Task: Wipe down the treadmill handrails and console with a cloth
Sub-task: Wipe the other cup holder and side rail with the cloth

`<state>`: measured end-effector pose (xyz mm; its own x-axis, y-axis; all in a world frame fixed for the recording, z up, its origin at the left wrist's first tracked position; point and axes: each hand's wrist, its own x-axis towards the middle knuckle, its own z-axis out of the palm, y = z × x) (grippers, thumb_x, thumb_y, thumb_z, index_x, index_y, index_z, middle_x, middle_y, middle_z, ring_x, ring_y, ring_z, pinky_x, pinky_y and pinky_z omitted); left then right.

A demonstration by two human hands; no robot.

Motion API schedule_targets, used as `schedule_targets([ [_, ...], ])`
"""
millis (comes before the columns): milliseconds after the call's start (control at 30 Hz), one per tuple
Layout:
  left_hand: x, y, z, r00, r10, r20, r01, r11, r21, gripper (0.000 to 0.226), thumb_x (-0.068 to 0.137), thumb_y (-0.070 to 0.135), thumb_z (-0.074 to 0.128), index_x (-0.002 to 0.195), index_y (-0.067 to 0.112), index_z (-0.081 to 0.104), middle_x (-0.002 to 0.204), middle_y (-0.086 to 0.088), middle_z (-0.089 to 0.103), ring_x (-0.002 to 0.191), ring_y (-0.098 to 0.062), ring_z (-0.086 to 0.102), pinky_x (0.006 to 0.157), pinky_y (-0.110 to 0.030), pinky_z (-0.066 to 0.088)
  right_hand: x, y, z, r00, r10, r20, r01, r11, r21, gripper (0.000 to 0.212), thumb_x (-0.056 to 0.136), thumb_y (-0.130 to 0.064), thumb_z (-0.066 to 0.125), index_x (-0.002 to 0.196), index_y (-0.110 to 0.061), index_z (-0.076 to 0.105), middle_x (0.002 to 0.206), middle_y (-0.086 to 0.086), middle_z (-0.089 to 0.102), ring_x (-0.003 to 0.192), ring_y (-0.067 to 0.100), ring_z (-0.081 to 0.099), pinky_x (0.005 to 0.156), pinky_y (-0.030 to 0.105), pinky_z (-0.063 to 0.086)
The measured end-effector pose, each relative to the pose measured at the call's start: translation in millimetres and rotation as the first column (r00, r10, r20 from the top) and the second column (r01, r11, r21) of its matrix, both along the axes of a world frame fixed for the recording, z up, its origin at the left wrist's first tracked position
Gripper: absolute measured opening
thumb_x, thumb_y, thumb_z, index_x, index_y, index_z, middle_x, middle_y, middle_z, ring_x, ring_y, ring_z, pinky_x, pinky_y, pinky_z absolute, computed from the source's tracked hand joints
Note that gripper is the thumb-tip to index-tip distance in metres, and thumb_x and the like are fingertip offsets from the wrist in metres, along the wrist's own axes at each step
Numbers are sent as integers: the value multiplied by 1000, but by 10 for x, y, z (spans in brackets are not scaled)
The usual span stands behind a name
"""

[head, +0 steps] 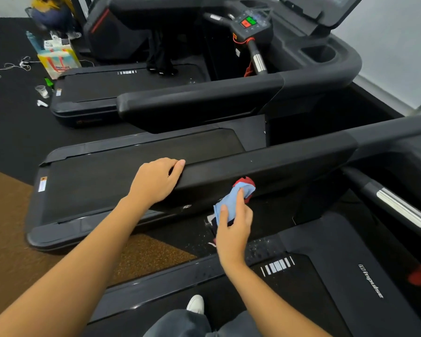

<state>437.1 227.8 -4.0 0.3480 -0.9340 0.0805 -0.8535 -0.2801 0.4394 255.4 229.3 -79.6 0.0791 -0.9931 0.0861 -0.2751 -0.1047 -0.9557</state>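
**The cloth is against the left rail, with both hands on that rail.**

Nearest, a white shoe (196,304) stands on the belt (306,280). The right hand (233,229) pinches a blue-and-red cloth (229,201) between thumb and fingers. It presses the cloth to the inner face of the rail (265,166), below the top edge. The left hand (156,181) grasps the rail's rounded end, fingers curled over it, just left of the cloth. Beyond the rail lies a second treadmill (136,171), then a third treadmill (131,83) whose console (252,21) shows a red and a green button. On the floor to the left stand a cup (43,91) and a bag (58,60).
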Motion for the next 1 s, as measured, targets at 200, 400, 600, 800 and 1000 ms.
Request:
schedule_targets([
  [200,1,5,-11,1000,19,-18,-19,1000,-2,44,99,39,31,105,10,62,96,-8,67,86,-25,60,73,-33,44,134,259,-237,966,229,-123,-246,957,-153,57,94,-10,52,145,-21,27,127,-1,33,109,-11,45,86,0,38],
  [400,40,10,-35,1000,7,-30,-7,1000,-4,44,98,40,29,103,11,62,91,-7,67,81,-23,59,70,-33,46,-61,38,-268,962,199,-187,-241,941,-238,55,95,-12,49,143,-27,27,126,-4,32,107,-8,46,87,-1,36],
  [600,34,0,-37,999,13,-31,-13,1000,-14,43,99,40,29,103,13,63,91,-5,67,80,-22,59,69,-32,46,-274,-331,-221,987,-153,-52,152,988,-30,54,93,-7,54,142,-17,36,118,0,43,101,11,53,82,23,51],
  [800,25,-21,-53,999,43,-9,-43,999,-25,44,98,40,29,98,13,63,83,-5,67,73,-22,59,64,-32,44,48,-110,-81,994,-92,56,98,988,-121,28,86,-8,64,109,-9,48,107,9,50,90,7,54,72,4,43],
  [1000,13,-33,-62,999,44,10,-44,998,-42,42,99,39,30,97,13,63,83,-5,66,71,-20,59,63,-31,44,248,-9,-183,999,2,-37,-13,952,-305,26,92,-27,55,111,-11,47,110,11,45,85,4,51,70,3,44],
])
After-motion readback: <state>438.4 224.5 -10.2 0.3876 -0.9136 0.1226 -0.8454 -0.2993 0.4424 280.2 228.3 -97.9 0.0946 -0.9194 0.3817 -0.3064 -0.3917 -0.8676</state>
